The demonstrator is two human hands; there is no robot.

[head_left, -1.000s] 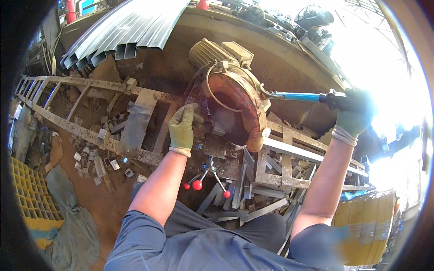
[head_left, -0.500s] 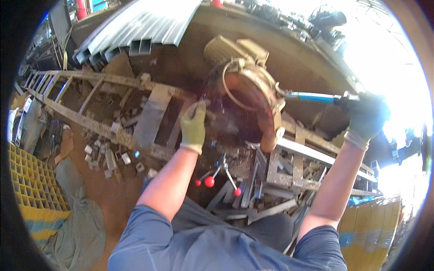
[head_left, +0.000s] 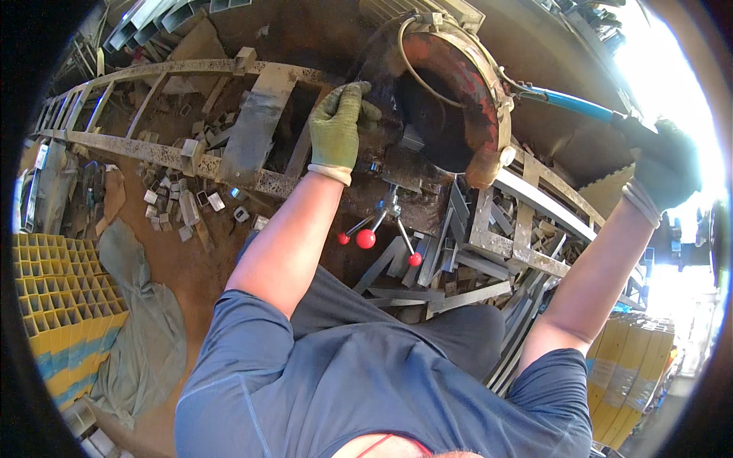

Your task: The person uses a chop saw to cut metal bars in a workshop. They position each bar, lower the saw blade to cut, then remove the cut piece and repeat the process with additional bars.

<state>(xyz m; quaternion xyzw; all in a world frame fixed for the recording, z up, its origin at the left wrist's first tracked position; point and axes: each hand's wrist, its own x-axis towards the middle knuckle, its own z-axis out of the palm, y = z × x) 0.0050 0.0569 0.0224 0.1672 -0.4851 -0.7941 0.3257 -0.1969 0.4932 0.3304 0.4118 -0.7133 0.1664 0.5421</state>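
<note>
A cut-off saw with a worn, red-and-tan round blade guard (head_left: pixel 492 84) stands in front of me, its dark disc side (head_left: pixel 431 114) facing me. My right hand (head_left: pixel 668 164), in a dark-looking glove, is closed around the grip end of the saw's blue handle (head_left: pixel 573 103). Left of the guard, my left hand (head_left: pixel 336 130) wears a green-yellow glove with its fingers curled in. What lies under those fingers is hidden. Below the saw sits a clamp lever with several red ball knobs (head_left: pixel 366 239).
A ladder-like metal frame (head_left: pixel 145 149) runs off to the left. Cut tube offcuts (head_left: pixel 172 202) litter the floor beside it. Long metal strips and scraps (head_left: pixel 473 294) lie below the saw. Stacked yellow square tubes (head_left: pixel 65 305) stand at lower left, next to a grey cloth (head_left: pixel 141 328).
The view has tipped downward, so the saw and frame sit higher in the picture. My right hand stays on the handle, and my left hand remains beside the saw.
</note>
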